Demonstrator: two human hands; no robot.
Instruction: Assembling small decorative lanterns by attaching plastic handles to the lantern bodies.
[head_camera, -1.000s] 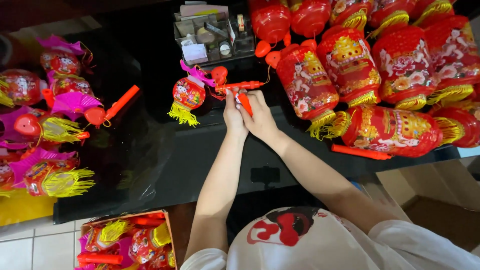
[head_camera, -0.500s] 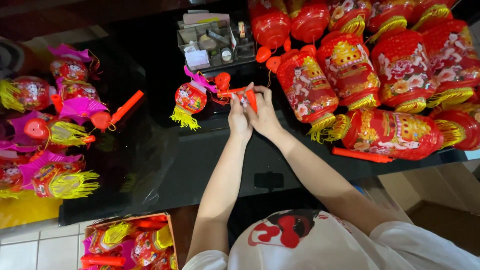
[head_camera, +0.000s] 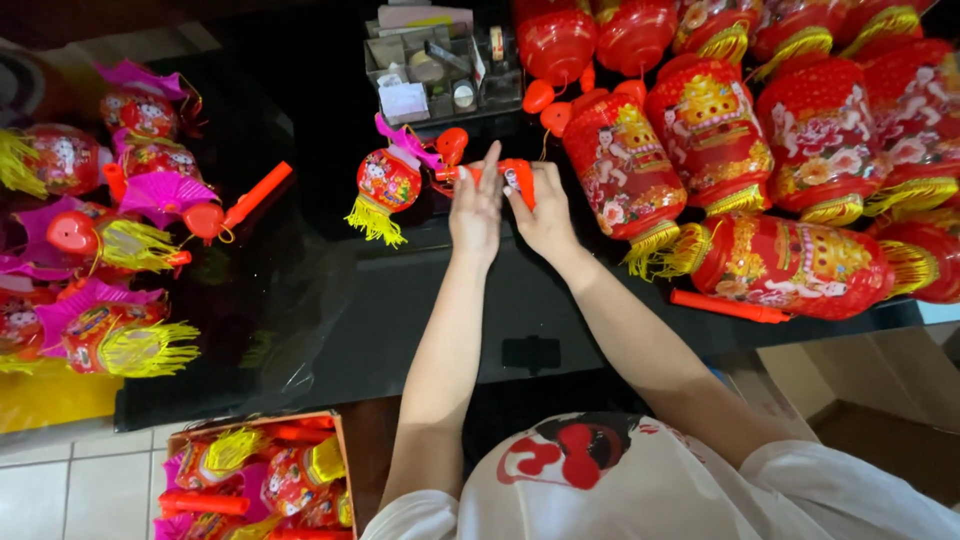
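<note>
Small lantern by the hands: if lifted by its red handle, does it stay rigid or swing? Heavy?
The small lantern probably dangles and swings: it seems joined to the handle only by a thin link. It is likely light, looking like a thin hollow shell. The yellow tassel would flop. Both the left hand and right hand are on the handle.

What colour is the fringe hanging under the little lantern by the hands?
Yellow fringe, seen clearly in the head view.

both hands (head_camera: 510, 205) gripping orange handle (head_camera: 505, 175), small lantern (head_camera: 388, 180)
</note>
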